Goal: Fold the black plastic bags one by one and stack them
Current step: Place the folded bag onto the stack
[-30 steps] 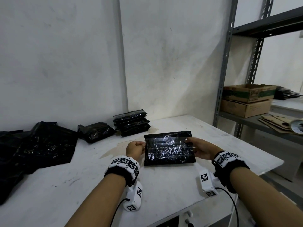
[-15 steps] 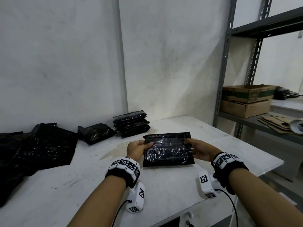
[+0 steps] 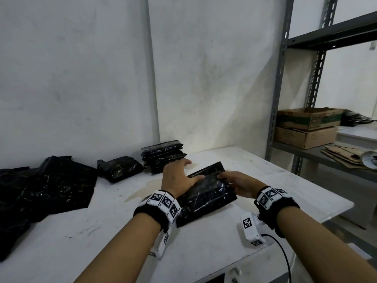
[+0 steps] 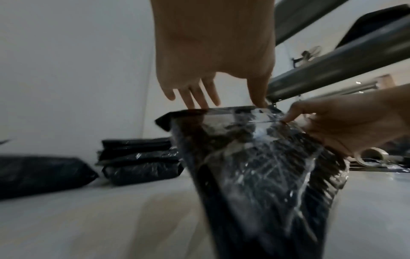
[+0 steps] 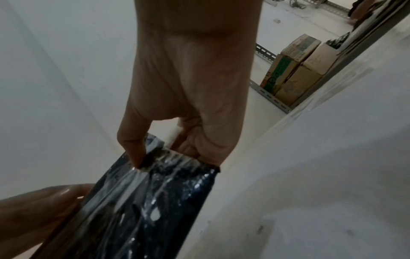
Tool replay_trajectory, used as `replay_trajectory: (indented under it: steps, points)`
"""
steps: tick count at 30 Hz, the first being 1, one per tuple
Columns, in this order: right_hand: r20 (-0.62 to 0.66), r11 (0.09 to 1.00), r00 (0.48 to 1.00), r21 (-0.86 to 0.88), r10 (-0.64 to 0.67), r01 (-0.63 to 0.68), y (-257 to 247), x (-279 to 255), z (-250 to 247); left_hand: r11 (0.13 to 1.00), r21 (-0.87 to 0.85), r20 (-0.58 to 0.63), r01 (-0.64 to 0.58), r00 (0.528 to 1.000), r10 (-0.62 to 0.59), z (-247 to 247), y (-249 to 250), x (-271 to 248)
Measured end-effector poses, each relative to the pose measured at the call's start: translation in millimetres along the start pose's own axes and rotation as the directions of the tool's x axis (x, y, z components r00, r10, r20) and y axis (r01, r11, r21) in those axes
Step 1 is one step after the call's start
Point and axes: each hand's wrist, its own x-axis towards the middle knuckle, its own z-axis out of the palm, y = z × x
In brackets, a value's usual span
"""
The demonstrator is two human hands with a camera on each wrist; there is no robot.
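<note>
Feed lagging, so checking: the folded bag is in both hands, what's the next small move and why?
Probably carry the folded bag left and back onto the stack: the right hand pinches its edge, the left hand lies flat on it, and it looks fully folded.

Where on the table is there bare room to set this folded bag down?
Bare tabletop lies right of the stack of folded bags, toward the shelf. Another bare stretch runs along the near edge, left of the left hand. The back left is crowded with unfolded bags.

two hands, one folded bag between them, one stack of folded bags, one loose bundle, two cardboard boxes.
</note>
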Motion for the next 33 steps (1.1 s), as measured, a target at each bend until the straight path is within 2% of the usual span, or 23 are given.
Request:
replay_trajectory:
  steps: [2, 4, 10, 13, 18, 26, 33]
  points:
    - [0.049, 1.000, 0.999, -0.011, -0.020, 0.020, -3.4, 1.5, 6.0, 0.999, -0.030, 0.213, 0.031, 0.977, -0.024, -0.4, 12.6, 3.9]
    - [0.049, 0.999, 0.998, -0.016, -0.041, 0.042, -6.1, 1.1, 10.5, 0.995, -0.072, 0.293, 0.067, 0.955, -0.043, 2.7, 17.2, 7.7]
    - [-0.020, 0.994, 0.997, 0.079, -0.080, 0.081, -2.1, -0.6, 4.3, 0.961, -0.230, 0.273, 0.151, 0.958, -0.086, 2.5, 2.2, 7.6]
    - [-0.115, 0.985, 0.986, 0.115, -0.119, 0.132, 1.8, 3.5, 2.0, 0.958, -0.251, 0.294, 0.142, 0.954, -0.065, -5.6, -5.5, 7.6]
    - [-0.191, 0.962, 0.965, 0.174, -0.179, 0.213, 4.8, 13.0, 12.2, 0.935, -0.328, 0.283, 0.136, 0.958, -0.039, -15.6, -9.8, 6.7]
    - [-0.118, 0.953, 0.949, 0.044, -0.293, 0.300, 10.6, 20.5, 29.3, 0.946, -0.298, 0.230, 0.129, 0.971, -0.060, -23.0, -21.3, 10.3]
    - [-0.078, 0.961, 0.961, -0.102, -0.265, 0.256, -0.9, 18.4, 46.4, 0.957, -0.267, 0.206, 0.113, 0.977, -0.058, -34.7, -27.8, 12.2]
